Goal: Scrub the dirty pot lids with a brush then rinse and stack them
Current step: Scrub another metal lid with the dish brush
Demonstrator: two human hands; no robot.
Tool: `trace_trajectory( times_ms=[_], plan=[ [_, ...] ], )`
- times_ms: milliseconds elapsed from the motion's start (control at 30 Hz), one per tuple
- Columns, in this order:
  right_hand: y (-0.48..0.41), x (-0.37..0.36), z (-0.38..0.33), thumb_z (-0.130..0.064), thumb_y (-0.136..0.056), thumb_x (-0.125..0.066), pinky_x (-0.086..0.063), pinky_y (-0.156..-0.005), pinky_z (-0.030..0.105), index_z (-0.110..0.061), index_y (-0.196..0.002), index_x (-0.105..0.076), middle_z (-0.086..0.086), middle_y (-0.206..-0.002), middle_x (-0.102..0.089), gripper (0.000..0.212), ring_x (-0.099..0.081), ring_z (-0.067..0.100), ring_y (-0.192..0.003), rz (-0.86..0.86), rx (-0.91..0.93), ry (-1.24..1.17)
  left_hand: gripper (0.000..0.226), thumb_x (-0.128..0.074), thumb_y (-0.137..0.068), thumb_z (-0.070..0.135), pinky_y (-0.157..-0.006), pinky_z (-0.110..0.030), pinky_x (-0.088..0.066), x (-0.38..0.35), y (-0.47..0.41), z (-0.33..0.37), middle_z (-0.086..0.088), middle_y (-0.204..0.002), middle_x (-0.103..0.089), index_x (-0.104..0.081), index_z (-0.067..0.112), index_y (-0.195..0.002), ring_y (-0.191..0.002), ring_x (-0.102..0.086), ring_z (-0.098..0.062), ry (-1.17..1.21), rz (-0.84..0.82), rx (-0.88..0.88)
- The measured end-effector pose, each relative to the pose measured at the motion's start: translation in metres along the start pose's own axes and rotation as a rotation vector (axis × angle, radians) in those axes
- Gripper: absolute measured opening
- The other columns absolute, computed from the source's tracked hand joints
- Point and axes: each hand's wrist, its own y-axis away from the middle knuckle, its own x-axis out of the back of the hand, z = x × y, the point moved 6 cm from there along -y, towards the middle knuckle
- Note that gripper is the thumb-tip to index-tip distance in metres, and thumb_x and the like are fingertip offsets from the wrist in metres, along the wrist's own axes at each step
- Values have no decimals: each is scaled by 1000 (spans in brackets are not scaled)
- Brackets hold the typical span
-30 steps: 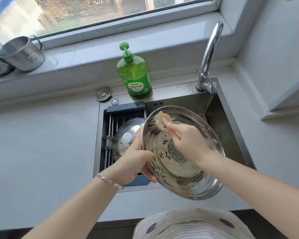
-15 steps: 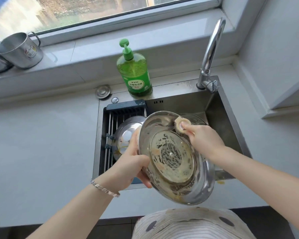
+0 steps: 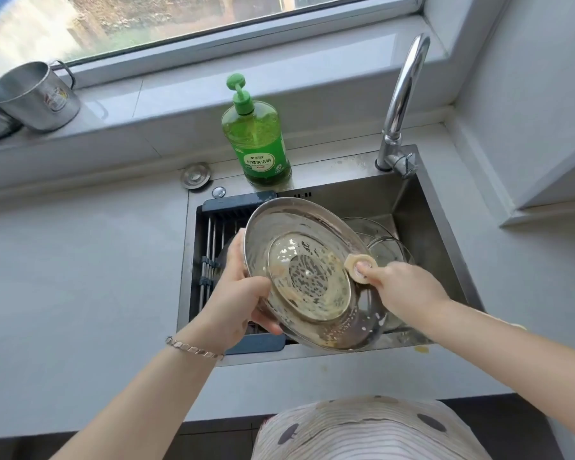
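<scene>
One steel lid [image 3: 309,277]: round, stainless, centre of frame, held tilted with its underside toward the camera. The raised inner disc and surrounding bowl are streaked with tan residue and suds, with white droplets at the lower right edge. The brush [image 3: 360,264]: cream, ring-shaped end showing, touching the right rim of the steel lid. The glass lids [image 3: 389,250]: clear, overlapping, centre-right, lying behind the steel lid and partly hidden.

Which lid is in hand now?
The steel lid, gripped by the left hand, the right hand holding the brush at its edge; the glass lids lie in the sink.
</scene>
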Motion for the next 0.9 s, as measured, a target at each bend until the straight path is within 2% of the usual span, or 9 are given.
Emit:
trace_trajectory(
  times_ms=[133, 233, 333, 567, 600, 667, 733, 833, 900],
  plan=[
    [33, -13, -25, -26, -100, -38, -39, -63, 32, -38, -129, -53, 5, -101, -66, 34, -58, 25, -83, -195, 84, -216, 97, -39, -82, -19, -33, -28, -47, 2, -1, -5, -8, -121, -54, -9, 48, -145, -66, -70, -35, -32, 25, 22],
    [49, -12, -52, -35, -94, -52, -42, -62, 17, -50, -117, -58, -13, -96, -67, 28, -59, 10, -77, -319, 117, -698, 97, -39, -82, -20, -34, -29, -49, 1, -2, -8, -6, -122, -54, -10, 47, -145, -72, -71, -35, -60, 22, 21],
    [48, -7, -63, -44, -88, -58, -42, -70, 26, -68, -94, -57, -4, -107, -68, 25, -54, 9, -79, -312, 185, -950, 95, -36, -79, -22, -36, -31, -50, 2, 0, -10, -11, -122, -54, -18, 47, -142, -68, -70, -36, -31, 16, 27],
    [34, -18, -11, -34, -94, -53, -27, -44, 14, -42, -120, -60, -15, -61, -48, 28, -33, 4, -43, -206, -24, -694, 86, -36, -78, -22, -36, -29, -50, 13, 0, -12, -12, -114, -57, -28, 39, -139, -64, -69, -27, -25, 49, 26],
    [39, -20, -24, -35, -94, -54, -33, -48, 14, -43, -120, -59, -18, -67, -55, 28, -41, 3, -48, -235, 33, -693, 86, -36, -78, -22, -36, -29, -50, 12, 0, -13, -13, -114, -57, -28, 39, -139, -64, -69, -27, -39, 43, 36],
    [54, -25, -51, -35, -92, -57, -48, -77, 16, -43, -120, -59, -22, -98, -67, 30, -60, -3, -81, -297, 148, -778, 87, -37, -78, -22, -35, -28, -49, 10, 0, -14, -14, -114, -57, -28, 39, -139, -63, -69, -27, -52, 38, 46],
    [58, -27, -50, -35, -91, -57, -47, -91, 20, -44, -120, -58, -22, -114, -64, 30, -59, -4, -101, -287, 156, -783, 88, -36, -78, -23, -35, -28, -48, 11, 2, -16, -16, -114, -56, -26, 39, -141, -62, -69, -27, -45, 30, 54],
    [40, -32, -14, -34, -95, -52, -40, -55, 13, -42, -123, -58, -19, -85, -63, 30, -51, 1, -56, -210, 10, -613, 89, -37, -79, -23, -36, -28, -49, 13, 2, -16, -15, -117, -56, -26, 39, -141, -65, -69, -27, -60, 25, 54],
    [35, -35, -8, -34, -95, -51, -34, -48, 16, -40, -123, -59, -13, -75, -57, 29, -40, 5, -47, -169, -24, -583, 85, -36, -79, -22, -36, -26, -49, 13, -2, -19, -15, -117, -55, -29, 35, -141, -65, -68, -25, -36, 43, 74]
  ],
)
